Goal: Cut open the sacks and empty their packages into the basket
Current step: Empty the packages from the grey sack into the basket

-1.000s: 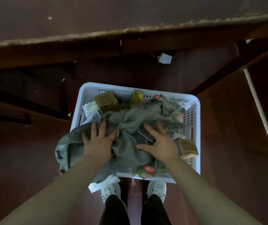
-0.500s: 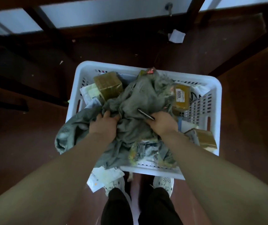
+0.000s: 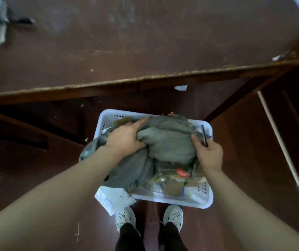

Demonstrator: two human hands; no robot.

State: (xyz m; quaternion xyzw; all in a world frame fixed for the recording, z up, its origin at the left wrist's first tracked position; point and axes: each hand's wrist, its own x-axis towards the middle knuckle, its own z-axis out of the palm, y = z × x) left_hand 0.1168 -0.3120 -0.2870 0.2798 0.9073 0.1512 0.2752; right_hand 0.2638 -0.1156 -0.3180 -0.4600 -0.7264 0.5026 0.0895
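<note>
Sack (image 3: pixel 166 142): bunched atop basket (image 3: pixel 209 196), clenched in curled left hand (image 3: pixel 125 138) and right hand (image 3: pixel 209 156), latter also pinching thin dark tool (image 3: pixel 204 135); liable to spill packages (image 3: pixel 174 187) past rim if lifted lopsidedly.

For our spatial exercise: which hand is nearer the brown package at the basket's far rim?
Left. The left hand grips the sack just beside the brown package; the right hand is across the sack.
</note>
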